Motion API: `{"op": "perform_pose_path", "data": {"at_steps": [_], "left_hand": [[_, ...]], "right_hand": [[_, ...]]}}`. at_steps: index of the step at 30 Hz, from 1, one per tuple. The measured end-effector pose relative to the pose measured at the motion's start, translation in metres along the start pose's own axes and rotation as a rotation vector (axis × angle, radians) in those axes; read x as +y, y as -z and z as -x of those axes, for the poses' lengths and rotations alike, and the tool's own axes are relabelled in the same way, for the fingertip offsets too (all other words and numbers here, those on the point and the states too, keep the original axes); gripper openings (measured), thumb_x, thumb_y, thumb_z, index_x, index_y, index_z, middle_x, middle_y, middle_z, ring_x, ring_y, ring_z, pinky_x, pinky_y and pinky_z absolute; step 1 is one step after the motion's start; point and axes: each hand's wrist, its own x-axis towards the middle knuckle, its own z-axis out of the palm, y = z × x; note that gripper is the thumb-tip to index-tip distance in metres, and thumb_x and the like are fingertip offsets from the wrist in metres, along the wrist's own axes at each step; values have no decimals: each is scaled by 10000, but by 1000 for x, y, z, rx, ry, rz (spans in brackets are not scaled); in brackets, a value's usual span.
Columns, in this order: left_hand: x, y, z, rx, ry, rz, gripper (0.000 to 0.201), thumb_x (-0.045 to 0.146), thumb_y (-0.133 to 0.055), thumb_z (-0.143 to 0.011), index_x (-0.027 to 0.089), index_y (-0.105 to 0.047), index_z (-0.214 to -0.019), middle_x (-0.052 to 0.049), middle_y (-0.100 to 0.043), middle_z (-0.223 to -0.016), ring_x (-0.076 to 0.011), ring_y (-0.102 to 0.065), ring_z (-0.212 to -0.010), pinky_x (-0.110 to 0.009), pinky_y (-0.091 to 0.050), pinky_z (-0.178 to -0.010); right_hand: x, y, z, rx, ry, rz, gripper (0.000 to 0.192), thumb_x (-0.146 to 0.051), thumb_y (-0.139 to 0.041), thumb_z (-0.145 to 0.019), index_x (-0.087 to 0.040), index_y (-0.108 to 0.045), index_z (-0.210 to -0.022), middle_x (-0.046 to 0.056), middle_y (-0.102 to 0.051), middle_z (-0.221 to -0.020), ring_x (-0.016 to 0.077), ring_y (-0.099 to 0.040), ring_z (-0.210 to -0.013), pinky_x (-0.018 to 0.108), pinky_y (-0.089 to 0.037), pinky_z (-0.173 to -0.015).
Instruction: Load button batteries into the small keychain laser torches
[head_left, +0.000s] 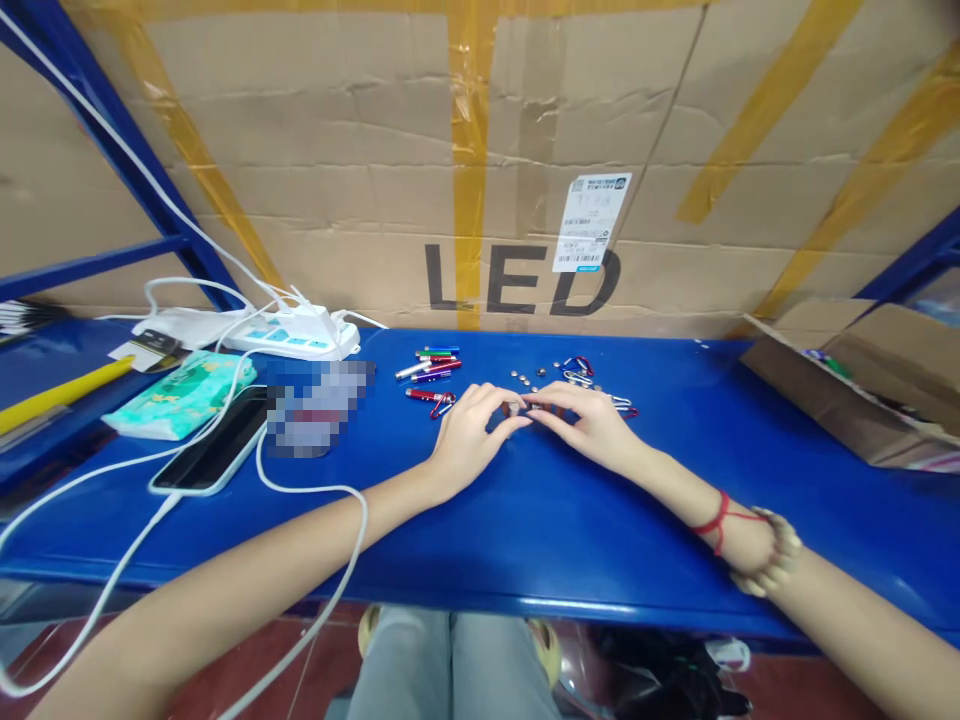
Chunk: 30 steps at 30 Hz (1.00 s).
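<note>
My left hand (472, 430) and my right hand (589, 420) meet over the middle of the blue table, fingertips nearly touching. Between the left thumb and fingers is a small round silver piece (514, 408) that looks like a button cell. The right thumb and fingers are closed in a pinch, and what they hold is too small to tell. Just beyond the hands lie several loose button cells (525, 385) and some carabiner clips (578, 372). Coloured pen-shaped lights (431, 366) lie in a group left of them, with a red one (424, 394) clipped to a carabiner nearer me.
A phone (214, 445) on a white cable, a tissue pack (180, 395) and a power strip (300, 335) occupy the left side. An open cardboard box (840, 400) stands at the right. Behind the table (525, 540) rises a large carton (360, 200) marked LED. The cable crosses my left forearm.
</note>
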Motion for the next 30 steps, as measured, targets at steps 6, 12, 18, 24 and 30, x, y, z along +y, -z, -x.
{"op": "perform_pose_path", "data": {"at_steps": [6, 12, 18, 24, 30], "left_hand": [[-5, -1, -6, 92, 24, -44, 120, 137, -685, -828, 186, -584, -871, 22, -577, -827, -172, -516, -815, -252, -403, -745], [-6, 5, -11, 295, -57, -51, 115, 104, -645, -846, 173, -574, -903, 12, -569, -836, -167, -500, -810, -266, -382, -799], [-8, 17, -14, 327, -47, -59, 100, 112, -647, -843, 191, -609, -890, 12, -564, -815, -168, -494, -796, -266, -379, -767], [-6, 18, -12, 234, -89, -94, 56, 136, -632, -850, 181, -607, -872, 3, -571, -776, -183, -496, -778, -302, -383, -785], [-14, 13, -13, 172, -135, -201, 114, 170, -634, -854, 201, -607, -960, -31, -556, -937, -219, -478, -930, -345, -344, -874]], "right_hand": [[-6, -3, -2, 2, -327, -384, 297, -389, -615, -775, -191, -698, -980, 74, -708, -897, 174, -650, -714, 328, -539, -674], [-12, -19, -11, 43, -444, -598, 330, -412, -683, -682, -170, -717, -904, 80, -717, -851, 192, -664, -733, 365, -545, -737], [-28, -33, -25, 93, -189, -337, 152, -320, -660, -733, -200, -714, -809, 89, -629, -989, 202, -620, -903, 311, -546, -660], [-30, -35, -21, 12, -51, -279, 122, -312, -620, -791, -202, -672, -792, 81, -617, -1086, 207, -600, -1008, 342, -538, -778], [-24, -34, -16, -32, -52, -240, 153, -329, -603, -806, -192, -669, -808, 64, -649, -945, 181, -626, -866, 286, -536, -650]]}}
